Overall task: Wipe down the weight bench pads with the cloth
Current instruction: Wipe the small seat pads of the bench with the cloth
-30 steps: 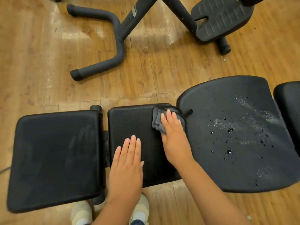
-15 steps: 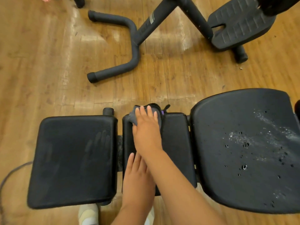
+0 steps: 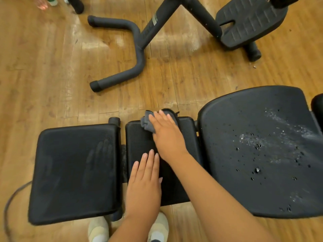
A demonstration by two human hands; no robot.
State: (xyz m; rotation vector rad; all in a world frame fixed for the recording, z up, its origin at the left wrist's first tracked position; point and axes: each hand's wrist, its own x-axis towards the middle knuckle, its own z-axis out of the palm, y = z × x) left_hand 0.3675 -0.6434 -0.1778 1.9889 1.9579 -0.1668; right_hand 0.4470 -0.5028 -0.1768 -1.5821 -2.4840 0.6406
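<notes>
The cloth (image 3: 148,124) is still pressed at the middle pad's (image 3: 139,142) far edge by the flat right hand (image 3: 167,133); the left hand (image 3: 145,179), fingers straight, stays flat.

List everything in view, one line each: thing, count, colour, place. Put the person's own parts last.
bench pads: three full, black, in a row along the lower half, plus an edge of a fourth at far right
droplets: many, pale, on the large right pad
cloth: one, grey, far edge of the middle pad, under the right hand
machine frame: one, black tube, on the floor at top
footplate: one, black, ribbed, top right
floor: one, brown wood, all round
cable: one, grey, floor at lower left
shoes: two, pale, bottom centre
left hand: flat on the middle pad
right hand: pressing the cloth
</notes>
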